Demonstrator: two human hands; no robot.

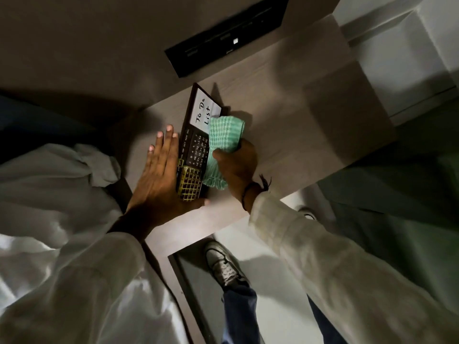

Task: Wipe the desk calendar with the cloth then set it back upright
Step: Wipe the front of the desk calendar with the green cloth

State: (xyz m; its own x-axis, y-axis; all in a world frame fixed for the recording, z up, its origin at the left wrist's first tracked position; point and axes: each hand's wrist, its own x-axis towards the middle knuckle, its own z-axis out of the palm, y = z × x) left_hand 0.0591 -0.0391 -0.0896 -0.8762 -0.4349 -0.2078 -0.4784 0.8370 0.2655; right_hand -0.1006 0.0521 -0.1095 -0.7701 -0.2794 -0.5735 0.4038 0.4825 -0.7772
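Dark wood, or something like it, makes up the calendar (192, 150), which lies flat on the desk (285, 125) with its "To Do List" card toward 12 o'clock and the gold date grid toward 6. It looks stiff and fairly light, so it will likely slide if you rub hard; your left hand (159, 175) lies flat and spread at its 9 o'clock edge, fingers unclenched, bracing rather than gripping it. Your right hand (237, 167) is clenched around the cloth (221, 145), a soft green waffle weave bunched over the calendar's 3 o'clock side. The card and the small grid pieces look like the delicate parts, so press lightly there. To stand it up, take it by the long edges. No containers show; a black panel (226, 33) sits at 12 o'clock.
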